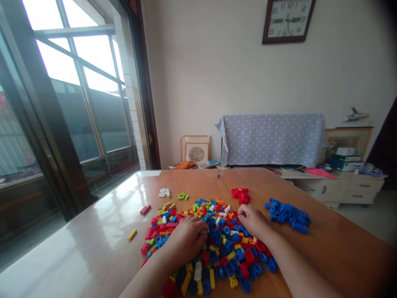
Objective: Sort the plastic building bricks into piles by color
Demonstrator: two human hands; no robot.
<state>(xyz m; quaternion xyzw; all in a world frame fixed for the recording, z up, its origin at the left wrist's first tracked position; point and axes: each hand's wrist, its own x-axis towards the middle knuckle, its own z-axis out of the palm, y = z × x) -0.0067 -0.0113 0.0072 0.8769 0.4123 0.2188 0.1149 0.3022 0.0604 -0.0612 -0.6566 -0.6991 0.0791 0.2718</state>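
A large mixed heap of toy building bricks [229, 245] in blue, red, yellow, green, orange and white lies across the table. Over its middle, my left hand [189, 236] is closed, with a small white brick [203, 232] showing at the fingertips. My right hand [252, 220] rests at the heap's right edge with its fingers curled together; what they hold, if anything, is hidden. Beyond it sits a small pile of red bricks [241, 194], and further right a larger pile of blue bricks [288, 215].
White bricks [164, 192] and green bricks [182, 196] form small groups behind the heap. A pink-red brick [145, 210] and a yellow brick [132, 234] lie apart on the left of the brown table [102, 256]. One tiny blue piece [218, 176] is near the far edge.
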